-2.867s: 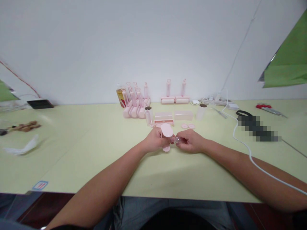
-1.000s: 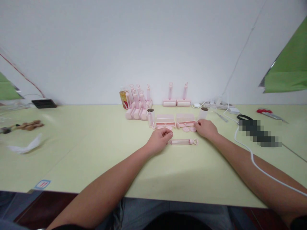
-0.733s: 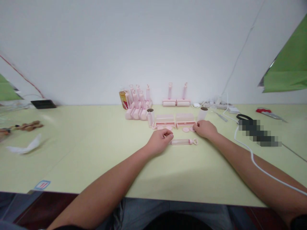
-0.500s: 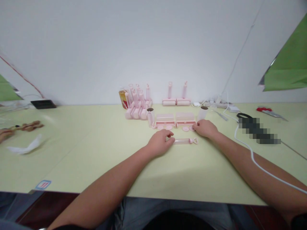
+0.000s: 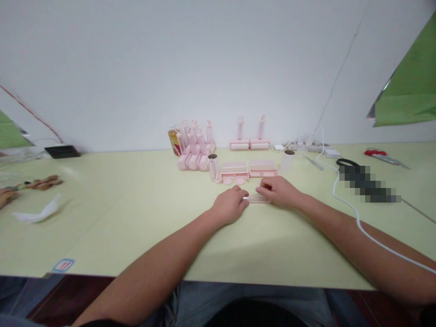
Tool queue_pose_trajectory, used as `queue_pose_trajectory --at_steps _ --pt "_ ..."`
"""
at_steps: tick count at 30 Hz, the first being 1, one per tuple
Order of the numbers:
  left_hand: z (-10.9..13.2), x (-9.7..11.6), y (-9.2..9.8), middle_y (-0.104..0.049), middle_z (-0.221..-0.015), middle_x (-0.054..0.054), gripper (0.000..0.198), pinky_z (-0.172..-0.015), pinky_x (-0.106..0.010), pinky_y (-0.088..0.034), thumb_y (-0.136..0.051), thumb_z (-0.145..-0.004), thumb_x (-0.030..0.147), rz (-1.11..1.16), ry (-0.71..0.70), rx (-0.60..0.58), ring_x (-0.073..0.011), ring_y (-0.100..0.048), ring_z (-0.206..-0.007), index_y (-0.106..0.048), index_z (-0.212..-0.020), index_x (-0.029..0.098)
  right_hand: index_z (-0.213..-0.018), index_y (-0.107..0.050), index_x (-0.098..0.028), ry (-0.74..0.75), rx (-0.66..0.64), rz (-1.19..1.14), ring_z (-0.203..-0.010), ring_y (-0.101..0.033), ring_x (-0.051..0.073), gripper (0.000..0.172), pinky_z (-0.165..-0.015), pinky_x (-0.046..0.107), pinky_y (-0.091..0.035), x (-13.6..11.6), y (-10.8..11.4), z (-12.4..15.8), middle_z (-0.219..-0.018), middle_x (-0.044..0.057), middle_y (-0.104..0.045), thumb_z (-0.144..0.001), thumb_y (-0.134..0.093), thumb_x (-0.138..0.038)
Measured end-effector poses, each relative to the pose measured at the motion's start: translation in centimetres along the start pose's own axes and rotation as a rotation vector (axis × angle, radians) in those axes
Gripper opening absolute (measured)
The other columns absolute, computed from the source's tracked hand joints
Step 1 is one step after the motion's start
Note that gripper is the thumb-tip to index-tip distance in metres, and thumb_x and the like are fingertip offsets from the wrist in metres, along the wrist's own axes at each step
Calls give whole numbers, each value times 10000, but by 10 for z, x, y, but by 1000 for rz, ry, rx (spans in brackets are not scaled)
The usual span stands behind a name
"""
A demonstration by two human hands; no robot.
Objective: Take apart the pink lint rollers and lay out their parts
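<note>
In the head view a clear tube handle with pink parts (image 5: 256,198) lies on the table between my hands. My left hand (image 5: 229,205) is closed round its left end. My right hand (image 5: 281,191) is over the right end, fingers curled in a pinch; what they hold, if anything, is hidden. Just beyond are two pink lint roller covers, a left one (image 5: 234,167) and a right one (image 5: 262,164), open towards me. Two pink round end caps (image 5: 240,180) lie in front of the left cover. A sticky paper roll (image 5: 288,161) stands behind my right hand.
Several assembled pink lint rollers (image 5: 193,161) stand at the back left beside a yellow package (image 5: 174,141). Two more (image 5: 240,144) are against the wall. A white cable (image 5: 354,210) crosses the right side, near red-handled scissors (image 5: 383,157). A crumpled white paper (image 5: 37,212) lies far left.
My right hand has moved left and towards me, from the end caps by the right cover to the right end of the handle. My left hand has closed on the left end.
</note>
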State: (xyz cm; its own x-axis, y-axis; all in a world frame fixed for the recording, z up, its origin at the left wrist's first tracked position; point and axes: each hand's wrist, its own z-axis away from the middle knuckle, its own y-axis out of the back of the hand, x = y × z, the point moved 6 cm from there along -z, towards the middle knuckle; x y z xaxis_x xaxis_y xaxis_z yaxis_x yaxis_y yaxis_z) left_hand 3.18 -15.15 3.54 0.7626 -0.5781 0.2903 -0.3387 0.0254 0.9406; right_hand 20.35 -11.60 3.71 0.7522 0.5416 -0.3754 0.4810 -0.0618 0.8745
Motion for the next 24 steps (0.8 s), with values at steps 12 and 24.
queue_pose_trajectory --at_steps 12,24 --pt "-2 -5 23 -655 -1019 -111 346 -866 -372 -438 -512 -914 449 -30 20 107 -258 -587 -962 -680 -1051 180 -668 -564 -174 -165 -158 -616 -467 -391 88 387 -472 229 -274 5 -26 0 -526 -39 -526 -828 -600 -524" --pt "7 15 14 -651 -1017 -115 340 -779 -348 -443 -422 -953 458 -50 53 39 -258 -614 -915 -595 -1072 191 -796 -513 -202 -305 -225 -1061 -294 -349 54 333 -296 183 -191 -20 -42 6 -537 -47 -604 -829 -586 -525"
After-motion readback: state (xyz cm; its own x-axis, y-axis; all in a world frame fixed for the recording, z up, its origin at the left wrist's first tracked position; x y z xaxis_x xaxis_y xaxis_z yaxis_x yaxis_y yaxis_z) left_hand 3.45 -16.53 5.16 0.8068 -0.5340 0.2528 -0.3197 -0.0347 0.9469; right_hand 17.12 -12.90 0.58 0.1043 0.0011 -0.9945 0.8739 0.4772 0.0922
